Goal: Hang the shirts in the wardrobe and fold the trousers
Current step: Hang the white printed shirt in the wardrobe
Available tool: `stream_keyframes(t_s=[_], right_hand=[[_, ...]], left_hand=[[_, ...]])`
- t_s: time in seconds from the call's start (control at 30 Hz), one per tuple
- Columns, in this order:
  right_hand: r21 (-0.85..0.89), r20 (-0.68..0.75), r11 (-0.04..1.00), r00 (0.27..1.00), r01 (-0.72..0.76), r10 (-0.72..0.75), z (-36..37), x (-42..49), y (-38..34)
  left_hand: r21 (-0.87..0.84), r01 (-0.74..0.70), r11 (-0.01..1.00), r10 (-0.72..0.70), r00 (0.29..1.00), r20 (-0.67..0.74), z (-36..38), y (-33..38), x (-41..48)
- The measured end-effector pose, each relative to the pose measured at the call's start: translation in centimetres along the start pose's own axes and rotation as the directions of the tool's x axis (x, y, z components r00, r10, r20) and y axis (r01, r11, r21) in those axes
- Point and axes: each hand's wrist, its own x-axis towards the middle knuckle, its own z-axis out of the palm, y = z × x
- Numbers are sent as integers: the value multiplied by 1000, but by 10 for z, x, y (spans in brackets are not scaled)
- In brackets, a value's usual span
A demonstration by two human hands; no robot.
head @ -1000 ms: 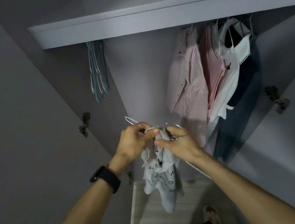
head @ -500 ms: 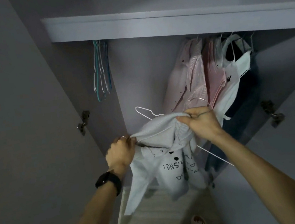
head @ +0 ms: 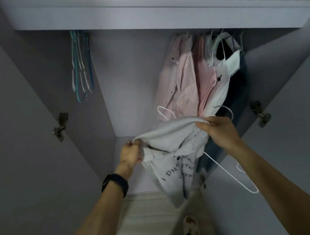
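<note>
**Me:** Gripping the white shirt [head: 177,166] by its top edge, I am holding it up in front of the open wardrobe [head: 129,81].

**Friend:** What is each hand doing?

**Me:** My left hand [head: 130,153] is pinching the left end of the stretched edge, with its fingers curling round the cloth. My right hand [head: 220,134] is clenching the right end and bunching the fabric there.

**Friend:** And the hanger?

**Me:** A white wire hanger [head: 229,171] is sticking out below my right hand, slanting down beside my forearm. A hook is showing just above the shirt. I cannot tell whether my fingers are gripping the wire too.

**Friend:** Where is the rest of the shirt lying?

**Me:** It is dangling below my hands, with black lettering facing me, over the pale floor [head: 144,218].

**Friend:** What is hanging inside?

**Me:** The hung shirts [head: 185,85], pink, striped and white, are hanging on the right under the shelf [head: 135,14], touching a dark garment [head: 240,89]. A bunch of empty hangers [head: 81,68] is hanging well apart on the left. A black watch [head: 114,184] is sitting on my left wrist.
</note>
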Motion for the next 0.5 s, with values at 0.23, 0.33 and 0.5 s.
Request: stream_keyframes(t_s=[0.23, 0.33, 0.5], right_hand=[[-93, 15, 976, 979, -199, 201, 9, 12, 56], [61, -147, 977, 967, -202, 209, 10, 12, 42], [672, -362, 732, 911, 109, 197, 0, -19, -40]], left_hand=[[565, -496, 659, 557, 827, 77, -6, 92, -27], [627, -551, 550, 641, 760, 106, 0, 117, -38], [660, -559, 502, 685, 723, 91, -5, 141, -47]])
